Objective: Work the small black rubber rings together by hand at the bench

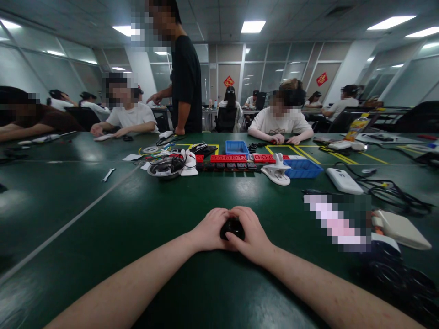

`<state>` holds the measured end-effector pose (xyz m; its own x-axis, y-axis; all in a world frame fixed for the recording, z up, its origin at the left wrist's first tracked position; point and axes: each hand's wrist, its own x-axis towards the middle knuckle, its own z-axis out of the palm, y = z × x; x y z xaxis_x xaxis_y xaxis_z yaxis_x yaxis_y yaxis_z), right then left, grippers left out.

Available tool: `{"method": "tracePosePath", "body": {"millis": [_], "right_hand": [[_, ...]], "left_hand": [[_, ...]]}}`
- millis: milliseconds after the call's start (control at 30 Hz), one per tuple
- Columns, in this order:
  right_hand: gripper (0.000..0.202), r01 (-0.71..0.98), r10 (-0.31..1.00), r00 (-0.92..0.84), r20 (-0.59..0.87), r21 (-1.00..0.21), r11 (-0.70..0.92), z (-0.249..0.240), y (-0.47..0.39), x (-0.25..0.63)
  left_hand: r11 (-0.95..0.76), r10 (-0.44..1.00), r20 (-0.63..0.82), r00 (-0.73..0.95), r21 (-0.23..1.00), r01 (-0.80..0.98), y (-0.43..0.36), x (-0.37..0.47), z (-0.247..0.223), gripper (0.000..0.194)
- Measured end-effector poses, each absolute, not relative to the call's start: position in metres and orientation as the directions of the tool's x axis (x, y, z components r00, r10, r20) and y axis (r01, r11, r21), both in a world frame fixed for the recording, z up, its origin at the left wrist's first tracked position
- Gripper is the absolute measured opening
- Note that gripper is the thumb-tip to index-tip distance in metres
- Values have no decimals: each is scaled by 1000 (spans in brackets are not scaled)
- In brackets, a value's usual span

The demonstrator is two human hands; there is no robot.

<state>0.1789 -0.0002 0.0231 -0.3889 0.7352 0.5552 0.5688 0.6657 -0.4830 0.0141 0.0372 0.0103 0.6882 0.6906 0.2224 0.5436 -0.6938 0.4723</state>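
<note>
A small glossy black rounded object [232, 228] rests low over the green table [192, 292], cupped between both hands. My left hand [211, 230] curls round its left side, and my right hand [252, 233] wraps the right side, with the thumb across its front. The fingertips of both hands meet behind it. Its underside and far side are hidden by the fingers.
Ahead lie a metal bowl with cables [166, 168], red blocks [228, 158], a white clip [277, 171] and a blue tray [302, 168]. A wrench [108, 175] is left; a white power bank [344, 181] and cables are right. People sit opposite; one stands.
</note>
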Motion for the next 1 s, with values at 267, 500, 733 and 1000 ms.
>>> {"method": "tracePosePath", "body": {"millis": [267,500,733,1000], "right_hand": [[25,714,824,-316,470,-454,533,23,1,176],[20,724,830,-335,445,-442,530,26,1,174],[22,553,746,-431,508,-505,663,27,0,178],[19,385,617,-587,523,-490,782,32,-6,176]], "left_hand": [[-690,719,273,639,396,606,29,18,16,66],[-686,724,276,632,384,618,31,18,12,42],[-693,698,229,679,454,560,38,11,12,39],[-736,646,213,733,430,523,45,10,6,34]]}}
